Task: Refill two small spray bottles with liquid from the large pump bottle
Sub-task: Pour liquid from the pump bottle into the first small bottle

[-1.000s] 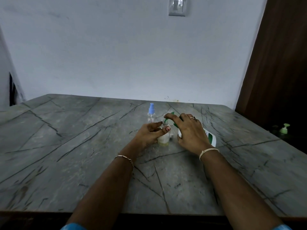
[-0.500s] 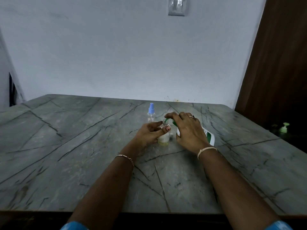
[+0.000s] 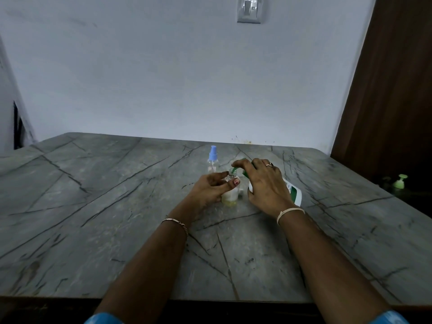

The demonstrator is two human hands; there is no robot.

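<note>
My left hand (image 3: 211, 189) grips a small clear bottle (image 3: 230, 195) that stands uncapped on the grey table (image 3: 117, 206), with yellowish liquid at its bottom. My right hand (image 3: 264, 185) lies over the green pump head of the large white pump bottle (image 3: 295, 192), fingers curled round it; the green nozzle sits right over the small bottle's mouth. The big bottle is mostly hidden behind my right hand. A second small spray bottle (image 3: 213, 161) with a blue cap stands just behind, to the left.
A brown door (image 3: 392, 90) stands at the right, and a light green pump top (image 3: 400, 181) sits low beside the table's right edge. A wall switch (image 3: 249, 9) is on the pale wall behind the table.
My right hand has pressed slightly lower on the pump head. My left hand and the small bottle have stayed in place.
</note>
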